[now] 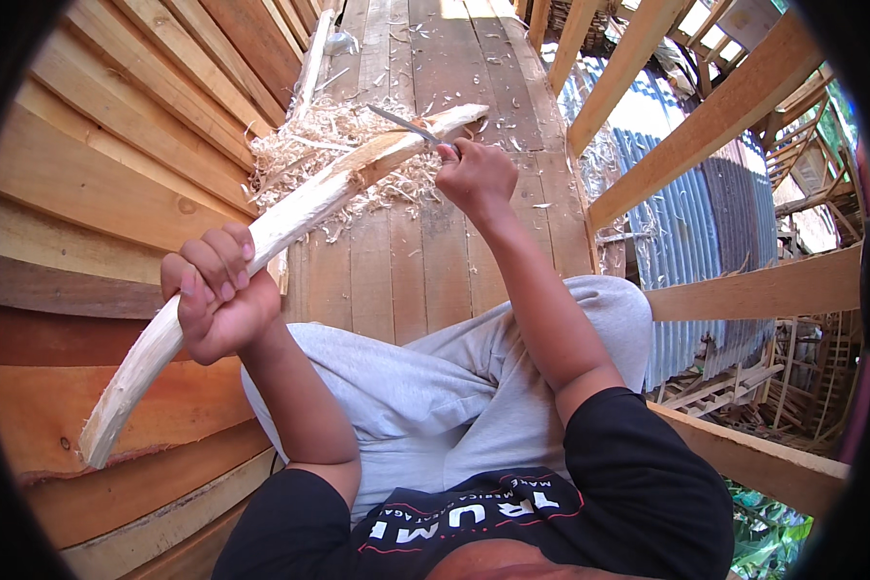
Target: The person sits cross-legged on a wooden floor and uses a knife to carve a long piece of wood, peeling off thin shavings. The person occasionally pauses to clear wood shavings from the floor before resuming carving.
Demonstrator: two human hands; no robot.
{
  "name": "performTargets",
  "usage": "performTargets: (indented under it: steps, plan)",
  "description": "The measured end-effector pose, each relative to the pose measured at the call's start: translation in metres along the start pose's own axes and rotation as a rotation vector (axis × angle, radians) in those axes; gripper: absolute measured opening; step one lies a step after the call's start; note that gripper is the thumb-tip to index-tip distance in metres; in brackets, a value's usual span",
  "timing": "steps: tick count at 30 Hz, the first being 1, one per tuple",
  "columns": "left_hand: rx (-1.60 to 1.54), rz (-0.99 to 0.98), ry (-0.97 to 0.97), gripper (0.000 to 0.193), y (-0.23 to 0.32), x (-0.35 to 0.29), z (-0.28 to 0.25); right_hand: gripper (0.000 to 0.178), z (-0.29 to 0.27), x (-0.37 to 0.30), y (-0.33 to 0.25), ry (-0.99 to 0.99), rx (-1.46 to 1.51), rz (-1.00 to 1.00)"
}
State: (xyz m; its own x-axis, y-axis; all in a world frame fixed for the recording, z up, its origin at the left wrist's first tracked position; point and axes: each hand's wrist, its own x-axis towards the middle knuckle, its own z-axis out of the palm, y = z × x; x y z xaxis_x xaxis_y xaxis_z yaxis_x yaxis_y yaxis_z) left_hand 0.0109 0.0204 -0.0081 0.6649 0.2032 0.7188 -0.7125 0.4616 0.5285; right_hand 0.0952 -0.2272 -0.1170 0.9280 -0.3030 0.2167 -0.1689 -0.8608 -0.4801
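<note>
A long, slightly bent, peeled wooden branch [304, 206] slants from the lower left to the upper middle. My left hand [218, 290] is wrapped round its lower half, palm side up. A knife [401, 122] with a narrow grey blade lies across the branch near its far end, its tip pointing up and left. My right hand [478, 178] is closed round the knife's handle, which the fingers mostly hide. Where the blade meets the branch, the wood has a darker, rougher patch and a knot-like bump.
Curly wood shavings [290, 155] are heaped on the plank floor [416, 261] beyond the branch. A board wall [116, 193] stands close on the left. Wooden rails [706, 126] line the right side, with corrugated metal sheets [691, 193] below. My crossed legs [406, 377] are in front.
</note>
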Motion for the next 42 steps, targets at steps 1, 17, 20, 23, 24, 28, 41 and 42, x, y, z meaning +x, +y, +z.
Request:
performTargets:
  steps: [1, 17, 20, 23, 24, 28, 41, 42]
  plan:
    - [0.001, 0.001, -0.015, 0.025, 0.0, 0.0, 0.0, 0.024, -0.001, 0.001, 0.001, 0.04, 0.001, 0.003]
    - [-0.044, 0.079, 0.059, 0.024, 0.025, 0.002, 0.001, 0.036, 0.014, 0.018, 0.03, -0.391, 0.672, 0.224]
    - [-0.016, 0.085, 0.043, 0.024, 0.029, 0.001, 0.001, 0.042, 0.004, -0.001, 0.005, -0.388, 0.535, 0.185]
    - [-0.05, 0.08, 0.041, 0.023, 0.032, 0.002, 0.003, 0.044, 0.002, -0.009, -0.001, -0.403, 0.462, 0.161]
    - [-0.056, 0.078, 0.028, 0.024, 0.031, 0.002, 0.004, 0.044, 0.003, -0.004, 0.005, -0.447, 0.475, 0.184]
    - [-0.085, 0.074, -0.002, 0.026, 0.028, 0.003, 0.001, 0.045, 0.006, -0.007, 0.009, -0.38, 0.544, 0.267]
    - [-0.094, 0.088, 0.237, 0.023, 0.013, -0.001, 0.003, 0.027, -0.048, -0.037, -0.02, -0.288, 0.708, -0.184]
    - [-0.106, 0.092, 0.315, 0.023, 0.012, -0.001, 0.006, 0.029, -0.041, -0.04, -0.019, -0.287, 0.685, -0.123]
